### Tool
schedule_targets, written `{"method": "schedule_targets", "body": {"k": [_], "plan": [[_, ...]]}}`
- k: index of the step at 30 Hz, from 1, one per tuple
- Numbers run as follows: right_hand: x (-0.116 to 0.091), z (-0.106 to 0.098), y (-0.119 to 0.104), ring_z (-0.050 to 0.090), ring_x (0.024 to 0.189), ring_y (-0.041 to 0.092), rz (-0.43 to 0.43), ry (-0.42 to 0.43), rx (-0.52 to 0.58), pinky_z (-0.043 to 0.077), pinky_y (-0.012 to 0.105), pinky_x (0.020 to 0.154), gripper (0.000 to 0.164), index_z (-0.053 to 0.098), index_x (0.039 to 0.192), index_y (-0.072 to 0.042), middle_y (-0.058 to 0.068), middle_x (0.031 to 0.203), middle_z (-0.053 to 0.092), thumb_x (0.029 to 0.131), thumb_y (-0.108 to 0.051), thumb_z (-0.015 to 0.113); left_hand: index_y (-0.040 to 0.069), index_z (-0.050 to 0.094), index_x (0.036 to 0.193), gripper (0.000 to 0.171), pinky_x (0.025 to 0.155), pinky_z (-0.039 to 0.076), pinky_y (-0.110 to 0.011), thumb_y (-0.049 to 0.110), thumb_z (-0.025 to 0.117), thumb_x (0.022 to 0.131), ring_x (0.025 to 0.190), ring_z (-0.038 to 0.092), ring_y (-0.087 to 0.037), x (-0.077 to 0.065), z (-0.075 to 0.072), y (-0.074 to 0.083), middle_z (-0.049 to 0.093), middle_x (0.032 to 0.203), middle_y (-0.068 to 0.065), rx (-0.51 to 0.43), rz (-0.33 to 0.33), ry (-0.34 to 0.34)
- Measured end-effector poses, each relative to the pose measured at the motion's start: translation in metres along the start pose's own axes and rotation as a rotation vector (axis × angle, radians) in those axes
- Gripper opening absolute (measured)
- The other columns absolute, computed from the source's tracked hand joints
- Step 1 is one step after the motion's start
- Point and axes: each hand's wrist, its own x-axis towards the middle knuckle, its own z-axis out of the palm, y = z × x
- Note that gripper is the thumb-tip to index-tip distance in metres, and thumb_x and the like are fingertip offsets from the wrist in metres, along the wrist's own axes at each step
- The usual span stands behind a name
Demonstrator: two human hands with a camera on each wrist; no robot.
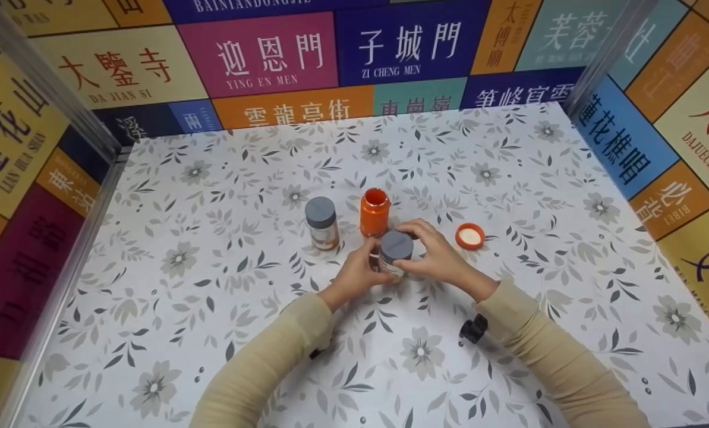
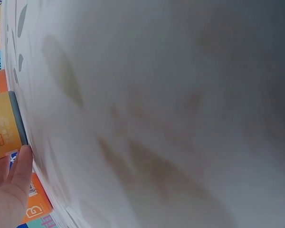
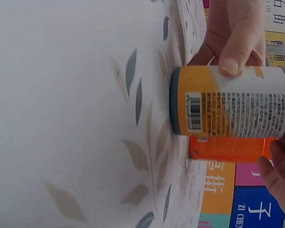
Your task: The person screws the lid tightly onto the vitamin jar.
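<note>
A jar with a grey lid (image 1: 397, 245) and an orange-and-white label (image 3: 232, 99) stands upright on the table between both hands. My left hand (image 1: 357, 273) grips its body from the left, thumb across the label. The right hand (image 1: 443, 255) curves round the lid, with thumb in front and forefinger behind. Just behind this jar stands an open orange bottle (image 1: 374, 215) without its cap. To the left is a second grey-lidded jar (image 1: 321, 223). In the left wrist view the held jar (image 2: 4, 126) shows at the left edge, with fingers at its base.
An orange cap (image 1: 469, 236) lies upside down to the right, its pale inside facing up. The white table (image 1: 229, 196) has a floral print. Panels with large characters (image 1: 271, 53) rise along its back and both sides.
</note>
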Motion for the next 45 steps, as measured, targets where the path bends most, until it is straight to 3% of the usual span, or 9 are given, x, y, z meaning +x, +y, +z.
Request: {"method": "schedule_targets", "body": {"k": [6,14,24,36,45], "plan": [[-0.002,0.013,-0.003,0.051,0.097,0.023,0.083,0.105,0.011,0.044,0.037,0.085,0.055,0.052,0.115,0.003,0.015,0.112,0.053,0.067,-0.005,0.078,0.009,0.048,0.114,0.055,0.082,0.048,-0.026,0.011,0.079,0.068,0.094,0.056,-0.017,-0.001,0.002,0.0,0.059,0.107,-0.008,0.006,-0.001,0.021],[-0.003,0.023,-0.004,0.048,0.093,0.023,0.104,0.198,0.016,0.041,0.029,0.08,0.054,0.052,0.11,0.005,0.017,0.106,0.051,0.062,0.001,0.077,0.009,0.047,0.119,0.057,0.086,0.048,-0.027,0.006,0.075,0.07,0.1,0.055,-0.017,-0.002,0.005,0.005,0.059,0.113,-0.008,0.013,-0.016,0.045],[-0.007,0.029,-0.003,0.048,0.095,0.021,0.082,0.269,0.029,0.039,0.037,0.087,0.051,0.053,0.109,0.003,0.015,0.103,0.049,0.063,-0.006,0.075,0.008,0.046,0.119,0.058,0.091,0.046,-0.029,0.003,0.074,0.069,0.107,0.055,-0.022,-0.003,0.01,0.006,0.059,0.117,-0.01,0.016,-0.027,0.066],[-0.006,0.027,-0.009,0.048,0.1,0.024,0.131,0.239,0.036,0.039,0.037,0.089,0.054,0.051,0.114,0.003,0.015,0.11,0.049,0.066,-0.004,0.075,0.008,0.045,0.12,0.06,0.091,0.046,-0.03,0.002,0.073,0.068,0.108,0.054,-0.022,-0.001,0.007,0.007,0.058,0.119,-0.011,0.036,-0.045,0.06],[-0.007,0.021,-0.011,0.046,0.108,0.03,0.082,0.17,0.029,0.042,0.034,0.087,0.065,0.044,0.125,0.007,0.023,0.127,0.043,0.069,-0.003,0.076,0.008,0.045,0.121,0.057,0.088,0.048,-0.029,0.006,0.073,0.071,0.106,0.056,-0.02,-0.002,0.009,0.004,0.058,0.118,-0.011,0.059,-0.035,0.098]]}}
